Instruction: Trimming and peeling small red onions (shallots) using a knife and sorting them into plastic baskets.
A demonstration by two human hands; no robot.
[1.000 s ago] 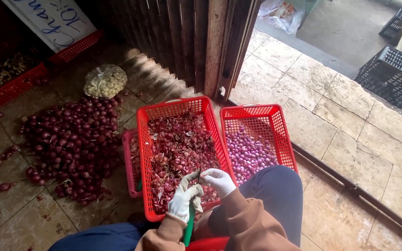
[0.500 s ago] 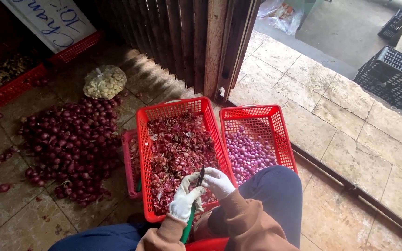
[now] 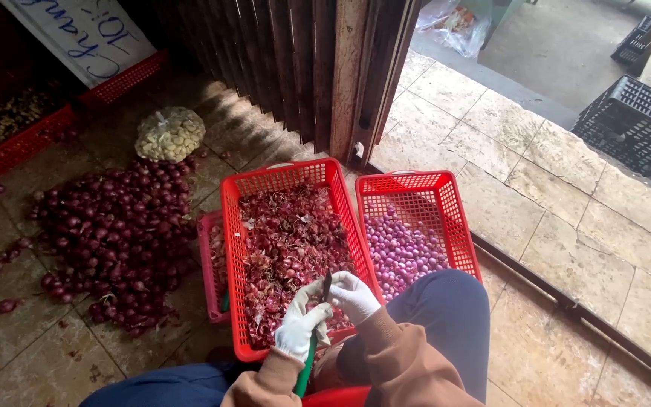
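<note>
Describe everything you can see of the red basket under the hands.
The basket is red plastic, rectangular, with lattice walls and a solid rim. It stands upright on the tiled floor, touching a second red basket on its right and overlapping a smaller red one on its left. It is heaped with dry reddish peels. The gloved left hand and right hand hover over its near edge.

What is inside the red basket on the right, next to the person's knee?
The right red basket holds a layer of peeled, pale purple shallots. The knee covers its near edge, so what lies there and underneath the layer cannot be seen.
</note>
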